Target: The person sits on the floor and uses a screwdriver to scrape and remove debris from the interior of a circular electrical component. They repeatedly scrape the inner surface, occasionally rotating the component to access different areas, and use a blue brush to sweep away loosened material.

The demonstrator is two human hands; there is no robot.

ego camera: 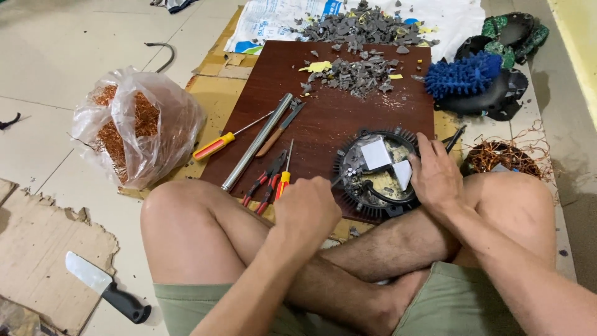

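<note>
So the right hand (435, 174) is spread flat over the right edge of a round black finned disc (376, 174), fingers wrapped on the rim, pinning it against the dark wooden board (336, 106) that sits on the floor in front of the crossed legs. The left hand (306, 211) is balled into a fist just left of the disc; looks like it's gripping a thin tool poked in at the disc's edge, but I can't tell what, the fist hides it. Two white squares sit on the disc's face, with a black cable looping along the bottom. My read: this is the prying-apart stage, and the next bit needs a firm hold-down on the right and careful leverage on the left so nothing slips toward the knee. Just left of the fist lie red-handled pliers (264, 180), a yellow-handled screwdriver (285, 177), a metal tube (258, 142) and another screwdriver (214, 146). Farther up there's a pile of grey broken bits (354, 74), a bag of copper wire (134, 127) on the left, and a knife (106, 287) on cardboard.
</note>
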